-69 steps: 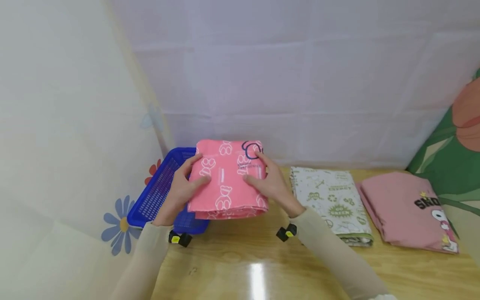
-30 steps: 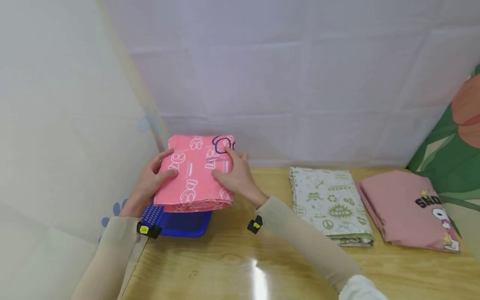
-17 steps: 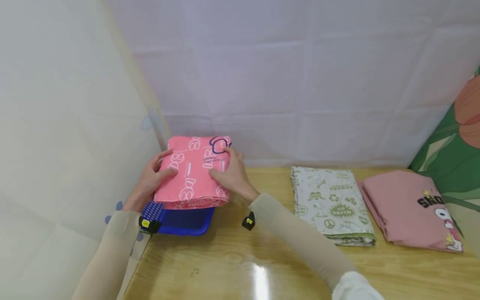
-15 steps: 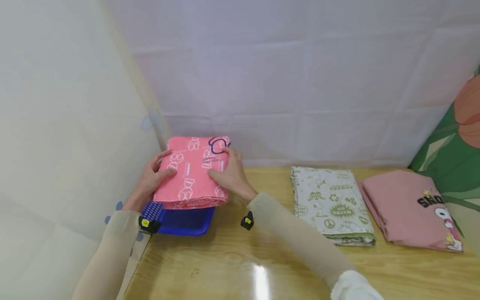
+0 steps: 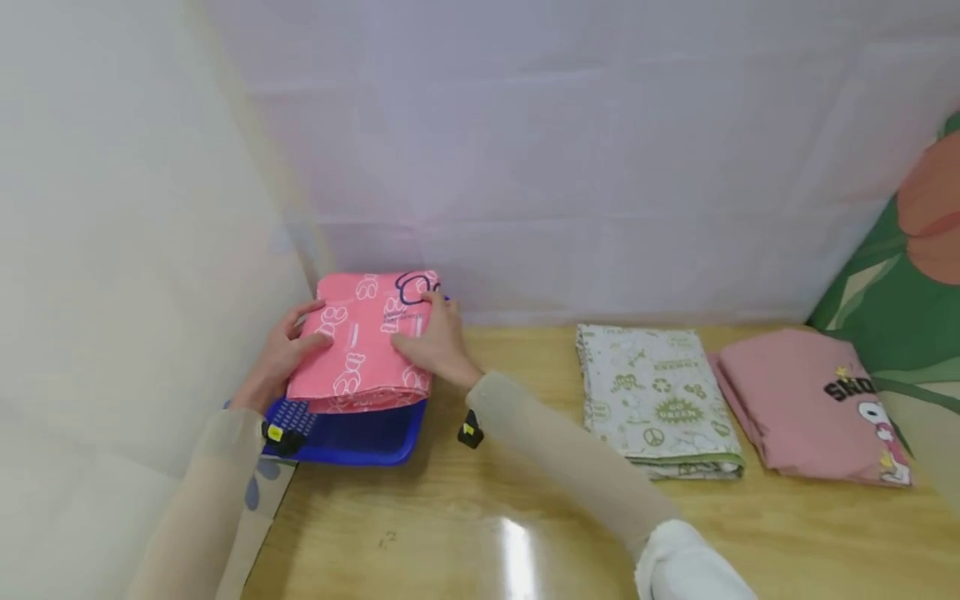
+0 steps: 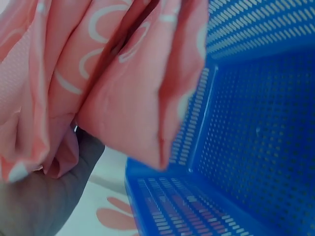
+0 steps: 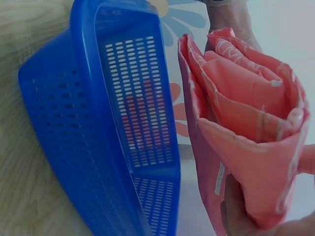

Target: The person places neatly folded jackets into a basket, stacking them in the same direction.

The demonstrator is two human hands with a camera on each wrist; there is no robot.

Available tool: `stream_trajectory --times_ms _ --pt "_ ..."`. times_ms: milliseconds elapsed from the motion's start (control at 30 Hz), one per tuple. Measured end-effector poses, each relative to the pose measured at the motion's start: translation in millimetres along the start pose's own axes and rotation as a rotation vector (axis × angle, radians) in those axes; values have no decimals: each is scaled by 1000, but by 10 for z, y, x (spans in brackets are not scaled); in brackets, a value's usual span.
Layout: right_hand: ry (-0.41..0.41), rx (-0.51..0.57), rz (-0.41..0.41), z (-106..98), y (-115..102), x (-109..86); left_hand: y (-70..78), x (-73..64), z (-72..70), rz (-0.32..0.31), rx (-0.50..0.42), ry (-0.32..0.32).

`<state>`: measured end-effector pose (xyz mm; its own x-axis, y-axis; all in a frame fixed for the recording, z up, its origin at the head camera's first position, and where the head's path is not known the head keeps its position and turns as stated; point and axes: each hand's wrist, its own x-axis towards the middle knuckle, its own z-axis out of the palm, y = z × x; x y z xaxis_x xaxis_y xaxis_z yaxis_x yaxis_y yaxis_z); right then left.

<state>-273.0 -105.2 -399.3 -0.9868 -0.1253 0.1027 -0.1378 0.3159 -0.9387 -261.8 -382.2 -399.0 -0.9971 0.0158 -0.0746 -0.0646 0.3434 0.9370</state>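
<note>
My left hand (image 5: 279, 354) and right hand (image 5: 441, 343) each had one side of the pink folded cloth (image 5: 360, 346) pinched, thumbs on top and the other fingers bent round the edges, partly out of sight, so no gap to speak of on either side. It was up in the air over the blue basket (image 5: 360, 457), which sat at the worktop (image 5: 420, 525)'s back left corner. I'd call the folding done on that one, bit loose along the near side, but the putting-in wasn't: left wrist cam showed bare basket floor next to it, and I couldn't tell if it touched the rim. The green-printed white cloth (image 5: 652, 396) and dusty pink cloth (image 5: 798, 408) lay folded side by side off toward the worktop's right end, so if those counted too, that was two more left.
</note>
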Motion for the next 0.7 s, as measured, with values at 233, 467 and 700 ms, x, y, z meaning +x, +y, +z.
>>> stream_trajectory --times_ms 233,467,700 --pt "23 -48 45 248 -2 -30 -98 101 -186 -54 141 -41" --pt "-5 -29 65 498 26 -106 -214 24 -375 -32 239 -69" --pt "-31 -73 94 574 181 -183 -436 64 -380 -33 302 -100"
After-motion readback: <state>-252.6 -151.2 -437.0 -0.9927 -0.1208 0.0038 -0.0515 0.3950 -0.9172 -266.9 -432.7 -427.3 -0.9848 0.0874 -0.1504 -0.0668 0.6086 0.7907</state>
